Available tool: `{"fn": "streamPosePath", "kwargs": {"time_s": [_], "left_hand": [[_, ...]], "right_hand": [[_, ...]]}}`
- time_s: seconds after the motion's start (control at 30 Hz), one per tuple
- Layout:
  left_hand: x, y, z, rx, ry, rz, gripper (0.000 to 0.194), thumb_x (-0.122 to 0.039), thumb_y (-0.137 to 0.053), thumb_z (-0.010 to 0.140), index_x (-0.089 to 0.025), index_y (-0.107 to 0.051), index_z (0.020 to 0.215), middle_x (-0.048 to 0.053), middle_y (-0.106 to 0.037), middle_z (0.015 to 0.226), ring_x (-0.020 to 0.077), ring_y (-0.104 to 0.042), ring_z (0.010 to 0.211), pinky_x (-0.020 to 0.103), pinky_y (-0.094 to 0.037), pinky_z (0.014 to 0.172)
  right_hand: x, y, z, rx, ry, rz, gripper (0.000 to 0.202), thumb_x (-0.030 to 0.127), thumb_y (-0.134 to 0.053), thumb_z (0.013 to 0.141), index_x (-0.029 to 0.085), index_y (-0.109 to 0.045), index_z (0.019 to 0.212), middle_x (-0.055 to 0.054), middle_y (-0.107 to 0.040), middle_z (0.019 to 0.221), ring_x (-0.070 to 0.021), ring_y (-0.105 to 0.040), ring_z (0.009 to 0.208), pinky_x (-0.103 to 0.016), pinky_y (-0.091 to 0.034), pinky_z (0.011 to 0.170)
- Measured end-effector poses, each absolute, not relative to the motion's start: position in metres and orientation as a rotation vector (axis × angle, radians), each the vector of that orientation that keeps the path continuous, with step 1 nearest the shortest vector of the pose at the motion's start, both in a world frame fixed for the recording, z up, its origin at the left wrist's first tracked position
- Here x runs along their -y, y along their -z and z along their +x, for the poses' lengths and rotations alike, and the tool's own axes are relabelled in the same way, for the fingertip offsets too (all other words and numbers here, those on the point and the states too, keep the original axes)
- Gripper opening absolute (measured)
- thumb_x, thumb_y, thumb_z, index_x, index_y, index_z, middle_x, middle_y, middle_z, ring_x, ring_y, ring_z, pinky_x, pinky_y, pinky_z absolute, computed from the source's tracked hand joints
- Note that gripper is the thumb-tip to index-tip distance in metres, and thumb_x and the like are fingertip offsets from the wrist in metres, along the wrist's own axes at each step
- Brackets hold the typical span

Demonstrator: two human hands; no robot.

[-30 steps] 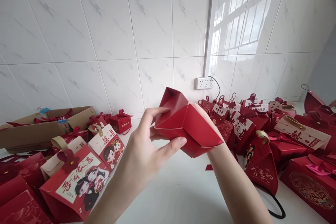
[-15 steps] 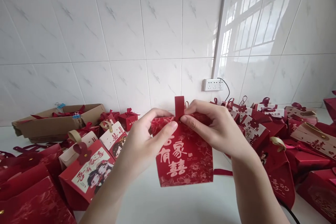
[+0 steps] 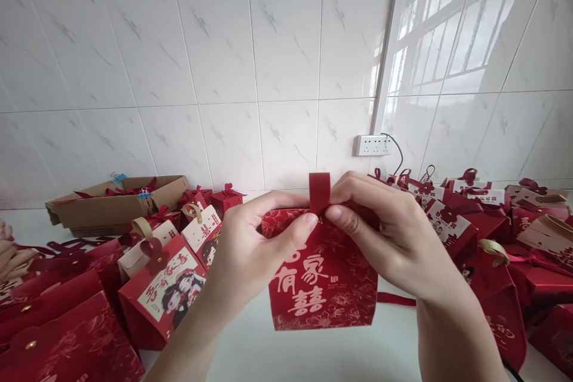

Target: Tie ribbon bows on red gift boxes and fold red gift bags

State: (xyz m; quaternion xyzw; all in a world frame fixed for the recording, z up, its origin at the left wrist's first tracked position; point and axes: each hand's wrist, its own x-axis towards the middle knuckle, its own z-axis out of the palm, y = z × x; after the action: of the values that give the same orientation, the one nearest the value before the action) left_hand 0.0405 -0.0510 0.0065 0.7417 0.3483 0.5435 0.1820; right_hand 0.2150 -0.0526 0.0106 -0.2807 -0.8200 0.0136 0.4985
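Note:
Between my hands is a red candy gift box (image 3: 322,298) with white Chinese characters and a pale flower pattern on its front. A short red ribbon loop (image 3: 319,191) stands up from the middle of its top edge, with a small brass-coloured fastener at its base. My left hand (image 3: 268,239) grips the top left, thumb on the front and fingers behind. My right hand (image 3: 380,233) is closed on the top right, its thumb and index finger pinching beside the loop's base. Both hands hide much of the top edge.
Finished-looking gift boxes crowd the left, including one with a cartoon couple (image 3: 165,292). More boxes (image 3: 487,322) fill the right. A cardboard tray (image 3: 116,209) with red ribbons stands back left. What looks like another person's hand (image 3: 15,259) shows at the left edge. A power socket (image 3: 373,145) is on the wall.
The view has shifted slightly, so most things sit a little further right. Both hands keep their hold at the box's top. A hand-like shape has come into view at far left.

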Motion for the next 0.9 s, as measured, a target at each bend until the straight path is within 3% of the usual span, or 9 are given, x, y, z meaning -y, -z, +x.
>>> {"fn": "streamPosePath", "kwargs": {"time_s": [0.17,0.4,0.7,0.9], "left_hand": [[0.0516,-0.0058,0.0418,-0.979,-1.576,2.097,0.007,-0.026,-0.064,0.081,-0.022,-0.07,0.08,-0.002,-0.071,0.077,0.0123,-0.066,0.071,0.02,-0.056,0.069],[0.0583,-0.0092,0.0418,-0.962,-1.441,2.117,0.017,-0.03,-0.06,0.085,-0.023,-0.071,0.095,0.0,-0.073,0.092,0.0141,-0.067,0.085,0.019,-0.056,0.073],[0.0596,-0.006,0.0439,-1.039,-1.604,2.192,0.011,-0.023,-0.061,0.082,-0.022,-0.066,0.073,-0.004,-0.07,0.072,0.0111,-0.064,0.066,0.017,-0.053,0.06],[0.0593,-0.0076,0.0438,-1.059,-1.62,2.221,0.013,-0.023,-0.06,0.082,-0.022,-0.063,0.069,-0.005,-0.068,0.068,0.0103,-0.062,0.063,0.017,-0.052,0.059]], "right_hand": [[0.0579,-0.0083,0.2116,1.923,-0.029,-0.709,0.014,0.016,-0.05,0.09,0.019,-0.051,0.077,-0.001,-0.054,0.072,-0.0112,-0.049,0.062,-0.025,-0.04,0.054],[0.0526,-0.0076,0.216,1.957,0.031,-0.575,0.011,0.011,-0.051,0.089,0.018,-0.055,0.081,-0.002,-0.054,0.077,-0.0121,-0.052,0.068,-0.026,-0.042,0.059],[0.057,-0.0083,0.2143,1.948,-0.1,-0.601,0.005,0.016,-0.057,0.084,0.02,-0.054,0.082,-0.002,-0.056,0.078,-0.0133,-0.052,0.068,-0.027,-0.043,0.059],[0.0563,-0.0091,0.2141,1.984,-0.095,-0.643,0.011,0.012,-0.06,0.079,0.02,-0.052,0.082,-0.001,-0.056,0.08,-0.0127,-0.051,0.069,-0.026,-0.043,0.061]]}}
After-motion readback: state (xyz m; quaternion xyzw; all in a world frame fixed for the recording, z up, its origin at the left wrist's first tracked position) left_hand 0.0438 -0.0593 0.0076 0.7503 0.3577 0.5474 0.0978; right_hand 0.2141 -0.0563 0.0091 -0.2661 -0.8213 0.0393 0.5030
